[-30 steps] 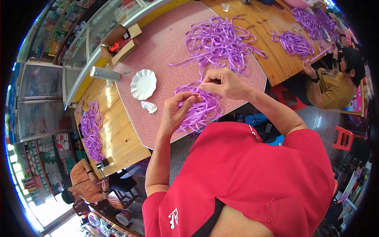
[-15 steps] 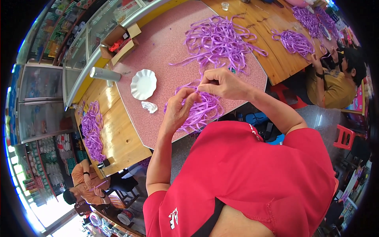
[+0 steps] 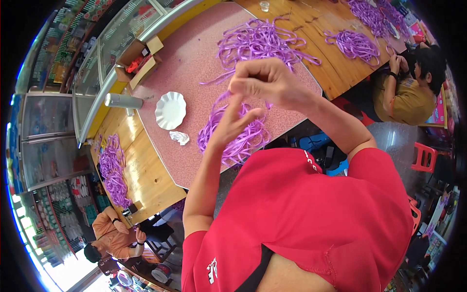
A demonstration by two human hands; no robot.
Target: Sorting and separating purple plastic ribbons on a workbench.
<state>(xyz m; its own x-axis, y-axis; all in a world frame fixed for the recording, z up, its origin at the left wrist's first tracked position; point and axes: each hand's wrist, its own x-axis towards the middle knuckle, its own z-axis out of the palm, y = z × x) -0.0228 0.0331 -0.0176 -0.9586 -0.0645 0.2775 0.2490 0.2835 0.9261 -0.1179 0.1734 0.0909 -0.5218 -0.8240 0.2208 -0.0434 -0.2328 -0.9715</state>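
Above the near edge of the pink table, my two hands meet. My right hand (image 3: 270, 85) is closed in a pinch with the fingers curled; a purple ribbon (image 3: 223, 96) runs up to its fingertips, though the exact grip is partly hidden. My left hand (image 3: 231, 124) has its index finger stretched up against the right fingertips and its thumb standing apart. Below them lies a loose heap of purple ribbons (image 3: 245, 141). A larger ribbon pile (image 3: 262, 44) spreads beyond my right hand.
Left on the pink table (image 3: 180, 58) are a white scalloped plate (image 3: 170, 110), crumpled white paper (image 3: 179, 137), a grey cylinder (image 3: 123, 100) and an open cardboard box (image 3: 138, 61). Two people sit at wooden tables with more ribbons (image 3: 113, 170). A red stool (image 3: 424, 156) stands right.
Both hands have risen away from the near heap. My left thumb has spread from its index finger, which now points up to the right hand. The view has shifted slightly.
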